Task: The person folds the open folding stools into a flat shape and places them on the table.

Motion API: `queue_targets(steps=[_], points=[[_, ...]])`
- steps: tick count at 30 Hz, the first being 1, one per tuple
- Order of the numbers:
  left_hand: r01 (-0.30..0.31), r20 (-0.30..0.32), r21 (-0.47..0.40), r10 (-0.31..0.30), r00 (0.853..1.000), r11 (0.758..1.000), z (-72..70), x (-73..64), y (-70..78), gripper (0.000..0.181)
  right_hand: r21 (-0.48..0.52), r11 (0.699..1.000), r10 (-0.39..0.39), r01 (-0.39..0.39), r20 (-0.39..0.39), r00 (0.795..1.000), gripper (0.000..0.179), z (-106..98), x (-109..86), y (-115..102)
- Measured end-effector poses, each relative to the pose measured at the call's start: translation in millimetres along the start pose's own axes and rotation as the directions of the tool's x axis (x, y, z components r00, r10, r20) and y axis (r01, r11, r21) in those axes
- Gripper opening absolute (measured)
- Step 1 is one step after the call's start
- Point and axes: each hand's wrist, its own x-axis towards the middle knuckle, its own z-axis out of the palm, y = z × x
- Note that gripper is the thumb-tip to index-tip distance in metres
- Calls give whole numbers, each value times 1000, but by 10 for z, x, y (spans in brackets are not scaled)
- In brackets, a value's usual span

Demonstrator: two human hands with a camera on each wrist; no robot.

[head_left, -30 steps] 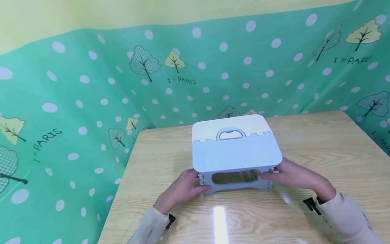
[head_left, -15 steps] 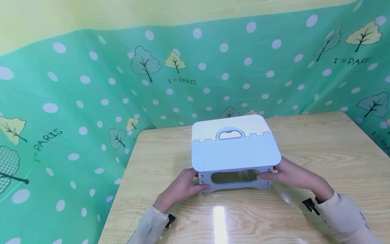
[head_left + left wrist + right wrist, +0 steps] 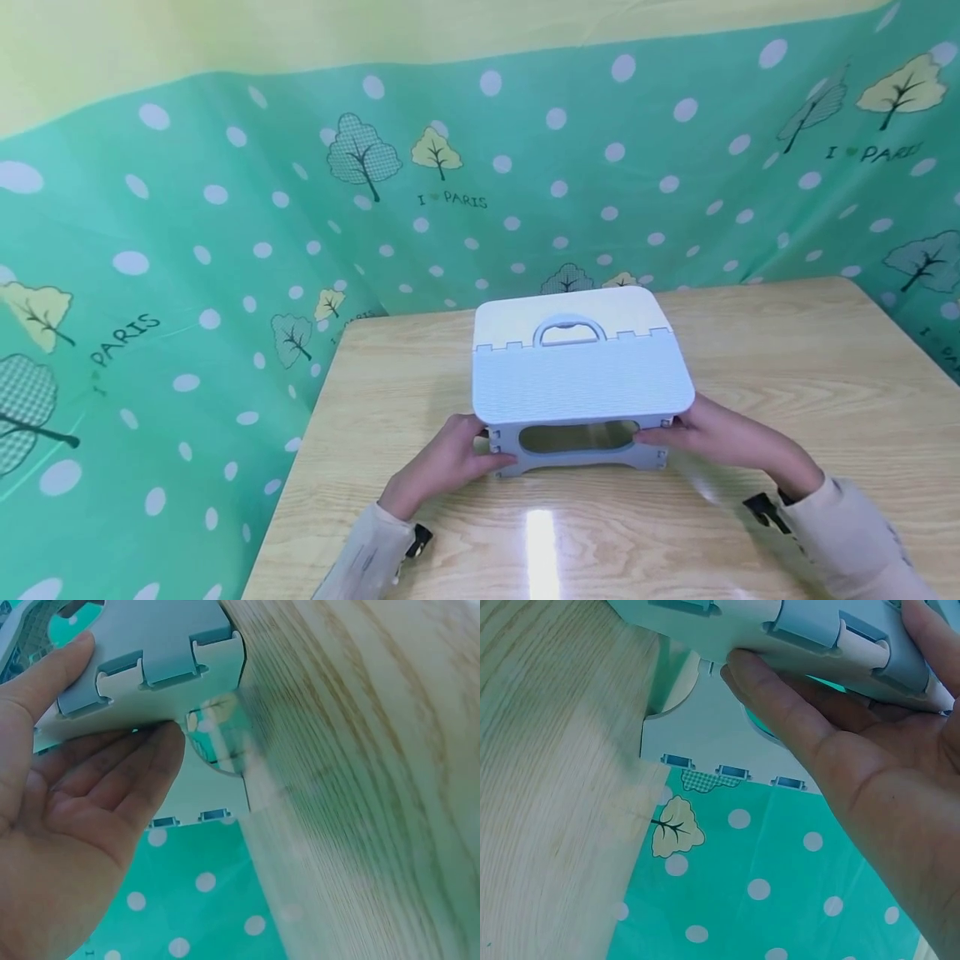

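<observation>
A folding step stool (image 3: 581, 383) stands upright and unfolded on the wooden table, its top part white and part pale blue with a built-in carry handle (image 3: 570, 321). My left hand (image 3: 447, 461) grips the stool's left end, thumb on the front leg panel. At the opposite end my right hand (image 3: 708, 429) holds it too, thumb by the oval cutout. In the left wrist view, the left fingers (image 3: 154, 761) reach along the inner side of a hinged panel. The right wrist view has the right fingers (image 3: 780, 697) under a similar hinged panel. The far legs are hidden from the head view.
The wooden table (image 3: 405, 367) extends on both sides of the stool and in front of it. Behind and to the left hangs a green curtain (image 3: 247, 208) with white dots and printed trees. A bright light reflection lies on the tabletop near the front.
</observation>
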Motion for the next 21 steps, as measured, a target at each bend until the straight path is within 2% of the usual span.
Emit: queue_targets(steps=[14,21], points=[[-8,35,-18,8,999,1000,-42,7,20,58,-27,999,-18,18,16,1000,75,-8,-10,-31],[-10,43,-34,11,999,999,-40,1,20,58,9,1000,-16,16,42,999,78,-8,-4,-28]])
